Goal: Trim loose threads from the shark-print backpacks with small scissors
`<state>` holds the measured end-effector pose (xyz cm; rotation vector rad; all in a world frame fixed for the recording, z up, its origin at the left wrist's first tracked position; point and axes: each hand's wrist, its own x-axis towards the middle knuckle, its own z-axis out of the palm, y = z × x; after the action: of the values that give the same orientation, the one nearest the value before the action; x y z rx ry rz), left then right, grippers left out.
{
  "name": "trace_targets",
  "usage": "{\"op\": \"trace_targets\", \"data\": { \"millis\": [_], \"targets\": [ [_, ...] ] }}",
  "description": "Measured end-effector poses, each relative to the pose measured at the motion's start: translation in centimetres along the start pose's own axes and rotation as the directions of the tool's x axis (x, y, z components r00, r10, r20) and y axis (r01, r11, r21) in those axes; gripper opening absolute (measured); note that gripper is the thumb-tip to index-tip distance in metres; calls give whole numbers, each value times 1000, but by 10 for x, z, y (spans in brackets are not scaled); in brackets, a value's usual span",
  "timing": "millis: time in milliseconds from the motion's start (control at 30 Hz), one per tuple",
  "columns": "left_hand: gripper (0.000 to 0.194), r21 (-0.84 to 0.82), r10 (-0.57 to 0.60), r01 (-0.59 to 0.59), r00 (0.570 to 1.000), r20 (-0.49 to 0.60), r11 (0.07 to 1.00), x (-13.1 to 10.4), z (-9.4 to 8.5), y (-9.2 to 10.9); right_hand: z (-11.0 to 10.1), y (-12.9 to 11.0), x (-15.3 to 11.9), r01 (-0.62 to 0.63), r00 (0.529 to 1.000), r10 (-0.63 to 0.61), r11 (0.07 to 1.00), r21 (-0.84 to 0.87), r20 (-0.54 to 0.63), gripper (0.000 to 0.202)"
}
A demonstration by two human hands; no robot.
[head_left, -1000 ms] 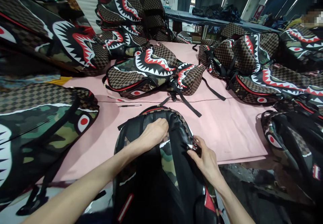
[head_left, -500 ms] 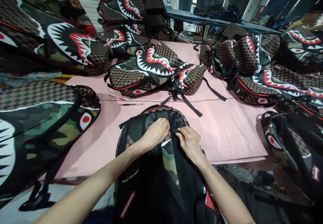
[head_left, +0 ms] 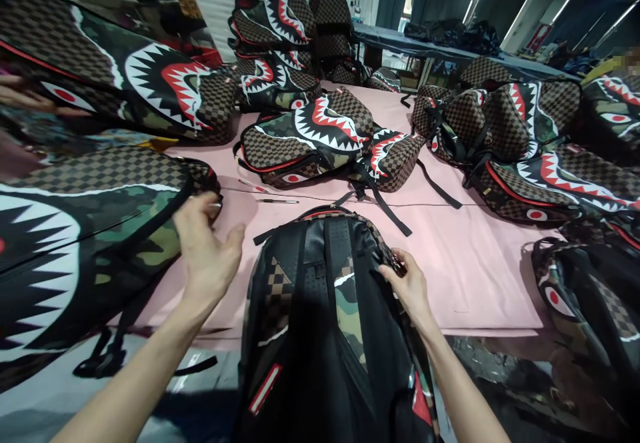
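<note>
A black backpack with checkered and camouflage panels lies in front of me, its straps facing up. My right hand is closed on its upper right edge, thumb on the near side and fingers partly hidden. My left hand is raised off this backpack with thumb and fingers apart, holding nothing. Its fingertips overlap the side of a large shark-mouth backpack at the left; whether they touch it I cannot tell.
Pink cloth covers the table. Two pens, one a black pen, lie beyond my backpack. More shark-print backpacks are piled behind and at the right. Another person's hand shows at the far left edge.
My left hand has let go of the backpack's top and moved left, opening. My right hand has shifted from the strap to the right edge. The view has turned slightly left.
</note>
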<state>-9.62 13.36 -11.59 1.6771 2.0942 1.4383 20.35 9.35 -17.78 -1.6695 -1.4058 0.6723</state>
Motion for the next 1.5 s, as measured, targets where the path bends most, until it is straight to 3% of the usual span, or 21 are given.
{"op": "trace_targets", "data": {
  "millis": [33, 67, 133, 167, 233, 367, 500, 567, 667, 733, 833, 900, 1000, 1233, 1367, 1500],
  "targets": [
    [49, -25, -97, 100, 987, 127, 995, -8, -7, -9, 3, -1, -2, -4, 999, 4, 1000, 7, 32, 42],
    [45, -78, -207, 238, 934, 291, 968, -21, -11, -15, 7, -4, -4, -6, 997, 5, 1000, 9, 80, 43],
    [41, -149, -354, 527, 727, 589, 837, -56, -12, -21, 19, -11, -8, 3, 980, -3, 1000, 1, 198, 37],
    [39, -175, -378, 624, 646, 663, 761, -74, -10, -20, 25, -14, -11, 14, 968, -12, 1000, -8, 251, 32],
    [38, -238, -388, 740, 565, 728, 629, -104, -4, -14, 35, -19, -15, 37, 944, -28, 999, -23, 330, 24],
    [36, -349, -355, 788, 560, 748, 507, -130, 1, -3, 40, -16, -22, 26, 910, -30, 1000, 16, 413, 21],
    [33, -361, -303, 773, 564, 768, 522, -129, 2, -10, 34, -12, -23, 36, 910, -41, 999, 20, 413, 26],
    [33, -355, -292, 743, 585, 757, 568, -129, 5, -17, 31, -17, -22, 95, 932, -66, 993, -64, 357, 30],
    [36, -341, -281, 713, 600, 749, 612, -132, 11, -25, 33, -38, -17, 218, 970, -173, 932, -289, 172, 40],
    [38, -341, -285, 702, 612, 738, 625, -135, 14, -29, 42, -58, -12, 326, 945, -303, 857, -399, 123, 43],
    [38, -386, -267, 680, 649, 712, 623, -138, 17, -31, 70, -88, -3, 509, 861, -439, 739, -442, 257, 44],
    [38, -413, -250, 673, 662, 707, 614, -139, 19, -33, 91, -101, 2, 572, 820, -456, 685, -452, 346, 38],
    [37, -417, -238, 673, 659, 714, 611, -141, 21, -37, 110, -104, 9, 598, 801, -463, 642, -479, 380, 21],
    [36, -427, -251, 685, 658, 710, 590, -142, 24, -43, 115, -94, 14, 655, 750, -557, 557, -510, 355, 17],
    [35, -449, -233, 720, 632, 739, 529, -138, 20, -40, 117, -94, 16, 696, 712, -590, 518, -498, 381, 17],
    [34, -448, -220, 743, 608, 763, 497, -136, 18, -38, 115, -92, 18, 699, 710, -596, 538, -471, 374, 19]
  ]
}}
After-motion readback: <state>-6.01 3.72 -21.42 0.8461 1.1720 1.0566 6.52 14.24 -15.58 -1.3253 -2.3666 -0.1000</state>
